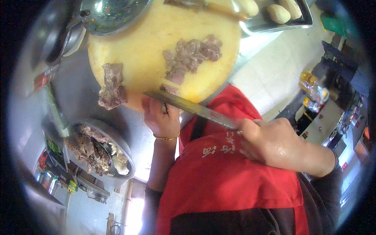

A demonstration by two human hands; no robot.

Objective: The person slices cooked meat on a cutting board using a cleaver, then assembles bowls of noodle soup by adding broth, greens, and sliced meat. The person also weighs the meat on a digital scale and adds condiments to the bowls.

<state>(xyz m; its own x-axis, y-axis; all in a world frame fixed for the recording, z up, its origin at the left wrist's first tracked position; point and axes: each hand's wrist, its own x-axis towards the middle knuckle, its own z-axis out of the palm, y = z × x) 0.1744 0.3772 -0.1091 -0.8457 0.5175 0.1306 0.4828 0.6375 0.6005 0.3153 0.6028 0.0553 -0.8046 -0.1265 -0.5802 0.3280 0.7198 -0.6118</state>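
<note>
My right hand (273, 142) grips a large kitchen knife (196, 110), its blade slanting up and left to my left hand. My left hand (161, 114), with a thin bracelet at the wrist, holds a piece of meat (169, 89) at the near edge of a round yellow cutting board (138, 47); the blade and fingers hide part of it. Cut pieces of cooked meat (191, 55) lie in a pile farther up the board. Another chunk of meat (113, 85) rests at the board's left edge.
A metal bowl (114, 14) overlaps the board's upper left. A wooden-handled tool (226, 10) lies across its far side, beside a metal tray (276, 29) with peeled potatoes (278, 13). Lower left stands a metal basin (130, 164) of meat and bones. Bottles (312, 85) stand at right.
</note>
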